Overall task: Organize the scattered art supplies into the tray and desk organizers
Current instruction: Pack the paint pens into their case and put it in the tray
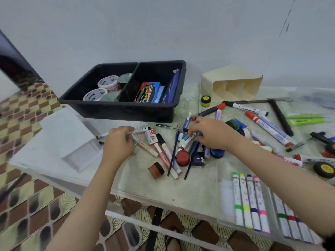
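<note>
Though most labels blur, the tape rolls [95,94] in the left compartment of the black tray [126,110] plainly read "Ninso", and the far roll also shows red letters. The table [181,194] carries everything, with a bare strip between the clutter and its near edge. The tray sits by the wall. Its right compartment holds flat boxes [149,92] with unreadable print and a blue pouch [173,86]. To its right the cream organizer [233,86] lies on its side, its three slots facing the camera. A white sheet [59,140] overhangs the table's left end.

The left hand [117,142] rests on the table in front of the tray, fingers curled round a pale marker [145,144] with a green end. The right hand [211,133] reaches into the marker pile [181,151], its fingertips pinching a white marker [187,141] that tilts down among the others. Small paint jars [183,157] stand just beside that hand. A clear sleeve of highlighters [250,201] lies at the near right edge, well apart from both hands.
</note>
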Action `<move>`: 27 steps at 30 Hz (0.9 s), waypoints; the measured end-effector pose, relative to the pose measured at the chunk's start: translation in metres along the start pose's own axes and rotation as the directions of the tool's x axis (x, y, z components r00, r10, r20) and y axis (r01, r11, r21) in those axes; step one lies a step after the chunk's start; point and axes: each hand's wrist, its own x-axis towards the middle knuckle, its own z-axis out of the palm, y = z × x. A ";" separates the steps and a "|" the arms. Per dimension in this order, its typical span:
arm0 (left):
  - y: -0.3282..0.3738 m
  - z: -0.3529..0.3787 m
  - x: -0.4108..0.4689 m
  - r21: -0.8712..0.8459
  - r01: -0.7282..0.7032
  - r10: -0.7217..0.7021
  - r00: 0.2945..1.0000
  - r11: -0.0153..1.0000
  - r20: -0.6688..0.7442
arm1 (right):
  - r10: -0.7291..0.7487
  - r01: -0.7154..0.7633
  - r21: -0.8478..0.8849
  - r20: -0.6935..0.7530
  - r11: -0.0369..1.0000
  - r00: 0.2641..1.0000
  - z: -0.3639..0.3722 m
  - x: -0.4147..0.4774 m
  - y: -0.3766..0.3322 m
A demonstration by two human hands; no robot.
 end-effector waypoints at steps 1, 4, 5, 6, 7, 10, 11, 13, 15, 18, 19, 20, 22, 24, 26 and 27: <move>-0.002 0.000 0.005 0.001 -0.010 0.010 1.000 1.000 0.010 | -0.014 0.015 -0.003 0.012 1.000 1.000 -0.001 0.003 0.000; -0.003 -0.003 0.013 -0.009 -0.067 0.067 0.998 0.998 0.004 | -0.052 0.053 -0.022 0.042 0.998 0.998 -0.005 0.009 0.001; -0.003 -0.004 0.015 -0.023 -0.106 0.106 0.994 0.994 -0.005 | -0.058 0.060 -0.029 0.045 0.998 0.997 -0.006 0.009 0.000; -0.003 -0.005 0.015 -0.034 -0.150 0.150 0.989 0.988 0.001 | -0.064 0.066 -0.037 0.042 0.997 0.997 -0.006 0.010 0.000; -0.002 -0.006 0.015 -0.042 -0.184 0.186 0.982 0.982 0.033 | -0.069 0.070 -0.044 0.035 0.997 0.997 -0.005 0.009 0.000; -0.003 -0.007 0.015 -0.053 -0.187 0.194 0.964 0.981 0.181 | -0.067 0.068 -0.065 0.018 0.996 0.998 -0.002 0.010 0.001; -0.004 -0.007 0.014 -0.061 -0.176 0.185 0.963 0.983 0.198 | -0.063 0.065 -0.072 0.018 0.995 0.998 -0.001 0.010 0.002; -0.005 -0.006 0.015 -0.085 -0.150 0.165 0.967 0.985 0.196 | -0.059 0.060 -0.075 0.010 0.995 0.998 0.000 0.011 0.003; -0.008 -0.007 0.016 -0.103 -0.107 0.120 0.983 0.989 0.137 | -0.063 0.063 -0.081 0.002 0.995 0.998 -0.001 0.011 0.002; -0.016 -0.009 0.021 -0.097 -0.016 0.015 1.000 0.995 -0.011 | -0.080 0.079 -0.101 -0.008 0.992 0.997 -0.003 0.011 0.003; -0.019 -0.010 0.022 -0.087 0.016 -0.019 0.999 0.996 -0.038 | -0.082 0.081 -0.097 -0.013 0.992 0.997 -0.003 0.009 0.004; -0.021 -0.010 0.024 -0.069 0.045 -0.048 0.998 0.997 -0.046 | -0.081 0.079 -0.084 -0.018 0.993 0.997 -0.004 0.008 0.005; -0.024 -0.008 0.027 -0.020 0.092 -0.093 0.996 0.996 -0.004 | -0.061 0.060 -0.014 -0.029 0.998 0.998 -0.006 0.004 0.007; -0.025 -0.005 0.032 0.043 0.119 -0.122 0.990 0.992 0.068 | -0.034 0.040 0.122 -0.054 0.992 0.998 -0.008 -0.002 0.008; -0.026 -0.003 0.037 0.108 0.120 -0.131 0.986 0.987 0.103 | -0.013 0.046 0.261 -0.125 0.964 0.992 -0.009 -0.009 0.007; -0.026 -0.002 0.039 0.135 0.123 -0.137 0.985 0.983 0.101 | 0.002 0.054 0.308 -0.178 0.950 0.984 -0.009 -0.013 0.005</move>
